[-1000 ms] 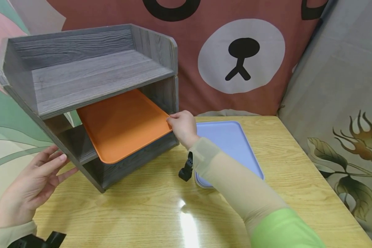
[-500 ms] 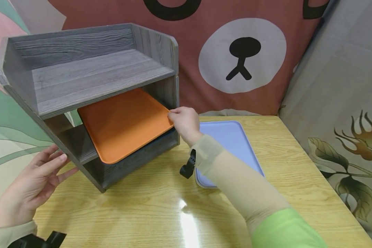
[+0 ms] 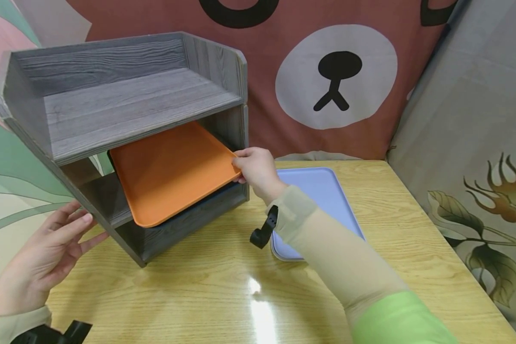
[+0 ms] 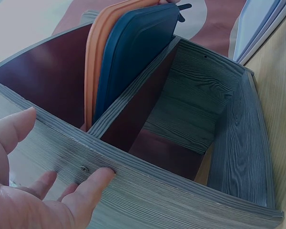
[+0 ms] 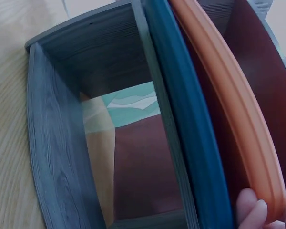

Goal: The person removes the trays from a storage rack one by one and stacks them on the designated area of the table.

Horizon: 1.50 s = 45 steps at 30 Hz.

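Note:
My right hand (image 3: 259, 173) pinches the right front corner of an orange tray (image 3: 172, 177) between thumb and fingers. The tray slants out of the middle compartment of a grey wooden shelf (image 3: 124, 107). Under it lies a dark blue tray (image 4: 138, 50), mostly hidden in the head view. In the right wrist view a gap shows between the orange rim and the blue rim (image 5: 195, 129), with fingertips (image 5: 255, 214) at the orange one. My left hand (image 3: 53, 258) is beside the shelf's left side panel (image 4: 148, 191), its fingers extended and fingertips at the panel.
A lavender tray (image 3: 314, 191) lies on top of a small stack on the wooden table (image 3: 198, 296), right of the shelf and partly under my right forearm. A bear-print cloth (image 3: 258, 95) hangs behind, and a flowered curtain (image 3: 477, 191) runs along the right side.
My right hand has moved slightly up and right with the orange tray's corner. The tray has shifted a little, and a strip of the dark blue tray now shows beneath it. The left hand stays put.

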Motion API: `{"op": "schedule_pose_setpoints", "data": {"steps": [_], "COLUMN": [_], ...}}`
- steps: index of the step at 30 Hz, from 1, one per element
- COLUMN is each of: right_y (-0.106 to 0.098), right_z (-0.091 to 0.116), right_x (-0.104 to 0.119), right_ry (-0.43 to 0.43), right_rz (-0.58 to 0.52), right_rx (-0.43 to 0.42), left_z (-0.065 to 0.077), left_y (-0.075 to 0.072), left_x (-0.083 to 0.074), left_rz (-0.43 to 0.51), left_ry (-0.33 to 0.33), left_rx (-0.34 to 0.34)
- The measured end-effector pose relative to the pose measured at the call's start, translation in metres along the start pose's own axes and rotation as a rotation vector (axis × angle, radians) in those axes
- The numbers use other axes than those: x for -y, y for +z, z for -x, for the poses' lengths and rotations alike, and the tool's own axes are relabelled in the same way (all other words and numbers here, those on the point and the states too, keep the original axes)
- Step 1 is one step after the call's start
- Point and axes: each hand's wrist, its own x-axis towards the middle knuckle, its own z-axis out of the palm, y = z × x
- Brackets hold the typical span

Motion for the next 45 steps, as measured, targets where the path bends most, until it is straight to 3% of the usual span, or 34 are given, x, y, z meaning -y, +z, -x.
{"op": "schedule_pose_setpoints", "data": {"steps": [7, 16, 31, 45], "right_y": [-0.003, -0.007, -0.010, -0.024], "right_z": [0.000, 0.003, 0.009, 0.020], "right_x": [0.002, 0.002, 0.000, -0.005], "right_ry": [0.089, 0.118, 0.168, 0.183], "right_rz": [-0.103, -0.157, -0.258, -0.305], "right_rx": [0.086, 0.131, 0.115, 0.153], "left_z": [0.000, 0.001, 0.001, 0.000], "left_y": [0.000, 0.000, 0.000, -0.001], "left_x": [0.000, 0.000, 0.000, 0.000], "left_rz": [0.015, 0.021, 0.005, -0.005], "left_ry": [0.002, 0.000, -0.005, -0.002], "left_rx": [-0.005, -0.015, -0.016, -0.006]}}
